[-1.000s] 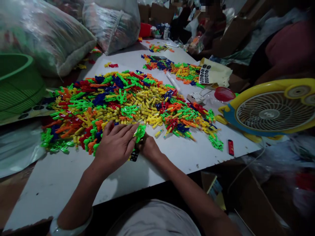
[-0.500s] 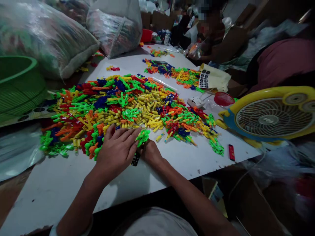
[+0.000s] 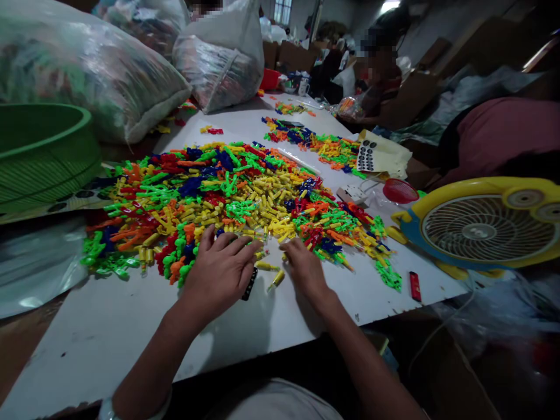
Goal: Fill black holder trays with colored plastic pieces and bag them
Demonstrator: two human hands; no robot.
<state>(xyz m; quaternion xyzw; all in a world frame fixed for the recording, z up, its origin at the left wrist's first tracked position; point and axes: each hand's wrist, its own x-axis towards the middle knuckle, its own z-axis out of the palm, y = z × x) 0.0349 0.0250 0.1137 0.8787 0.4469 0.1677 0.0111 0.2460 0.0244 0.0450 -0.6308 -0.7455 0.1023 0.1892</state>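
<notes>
My left hand lies palm down at the near edge of the pile, its fingers stretched out over small yellow tubes. Partly under its thumb is a black block with pale dots. My right hand is just to the right, fingers loosely bent and apart at the pile's edge, with nothing visible in them. Between the hands, a few loose yellow tubes with clear tips lie on the white table. Ahead spreads a heap of small plastic pieces in green, red, blue, orange and yellow.
A green basket and stuffed clear bags stand at the left. On the right are a yellow fan, a red lighter, a power strip and a sticker sheet. Another person sits at the far side.
The bright green piece between my hands is no longer there. My right hand has moved right, away from the left, uncovering loose yellow tubes. The view has tilted up slightly.
</notes>
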